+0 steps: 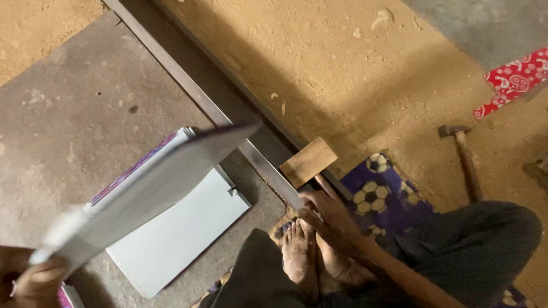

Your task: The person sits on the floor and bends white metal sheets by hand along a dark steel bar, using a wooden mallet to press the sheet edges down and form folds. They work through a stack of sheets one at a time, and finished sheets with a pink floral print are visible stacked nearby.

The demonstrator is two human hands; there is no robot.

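The left hand (14,278) grips a white panel (147,194). The right hand (333,219) grips the metal bar (184,80). Best to hold both firmly.

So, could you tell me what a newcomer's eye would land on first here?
First the pale board, tilted up at lower left, its corner pinched in the left hand. Next the right hand at centre, resting on the end of a long metal bar that runs diagonally across the floor, by a small wood block. A hammer lies on the sandy ground at right.
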